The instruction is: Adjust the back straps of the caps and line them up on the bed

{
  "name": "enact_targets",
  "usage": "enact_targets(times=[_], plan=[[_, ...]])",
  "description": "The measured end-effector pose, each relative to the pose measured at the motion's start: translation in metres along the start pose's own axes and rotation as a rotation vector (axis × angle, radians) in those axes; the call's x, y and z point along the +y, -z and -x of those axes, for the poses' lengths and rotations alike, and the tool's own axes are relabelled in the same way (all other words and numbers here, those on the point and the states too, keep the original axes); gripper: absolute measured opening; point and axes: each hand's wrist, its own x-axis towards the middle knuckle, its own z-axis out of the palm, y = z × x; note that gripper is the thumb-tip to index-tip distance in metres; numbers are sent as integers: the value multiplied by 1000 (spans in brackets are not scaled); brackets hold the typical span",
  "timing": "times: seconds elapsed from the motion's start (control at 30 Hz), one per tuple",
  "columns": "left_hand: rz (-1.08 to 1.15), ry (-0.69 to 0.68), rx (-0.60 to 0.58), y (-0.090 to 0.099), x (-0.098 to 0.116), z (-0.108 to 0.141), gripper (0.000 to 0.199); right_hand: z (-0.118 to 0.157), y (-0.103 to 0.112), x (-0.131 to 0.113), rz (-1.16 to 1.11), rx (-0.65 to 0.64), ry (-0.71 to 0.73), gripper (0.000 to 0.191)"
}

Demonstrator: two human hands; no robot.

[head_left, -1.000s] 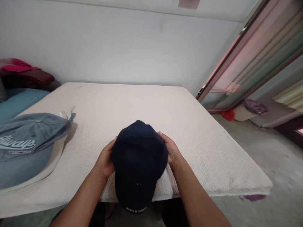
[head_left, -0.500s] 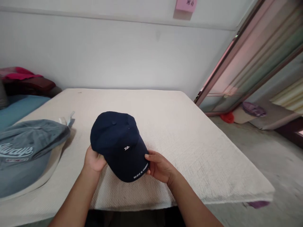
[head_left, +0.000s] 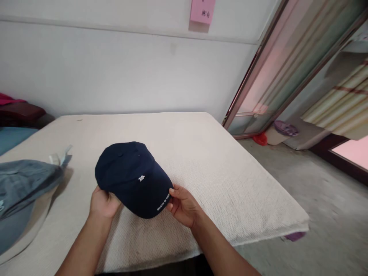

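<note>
A navy baseball cap (head_left: 129,172) with a small white emblem and white lettering along its brim is held over the cloth-covered table, brim pointing toward the lower right. My left hand (head_left: 104,202) grips the cap's lower left edge from beneath, and some of its fingers are hidden under the crown. With thumb on top and fingers below, my right hand (head_left: 182,205) pinches the right edge of the brim. To the left lies a grey-blue cap (head_left: 27,184) with a lighter brim underside, partly cut off by the view's edge.
Off-white textured cloth covers the table (head_left: 230,184). A pink note (head_left: 202,11) is stuck to the pale wall behind. At right are a glass sliding door (head_left: 258,84) and a lined bin (head_left: 277,134) on the floor. Dark red and blue items (head_left: 17,115) sit at left.
The view has swung right, so the scene sits further left. The navy cap has turned slightly, its brim now angled more to the right. Both hands keep their hold.
</note>
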Motion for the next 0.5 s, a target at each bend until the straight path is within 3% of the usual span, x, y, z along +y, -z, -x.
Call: enact_targets(times=[0.2, 0.33, 0.5], plan=[[-6, 253, 73, -4, -20, 9, 26, -9, 28, -52, 98, 82, 249, 19], [-75, 324, 76, -6, -27, 16, 19, -29, 56, -110, 162, 236, 559, 14], [-114, 356, 126, -7, -34, 20, 17, -63, 87, -190, 129, 377, 743, 12]])
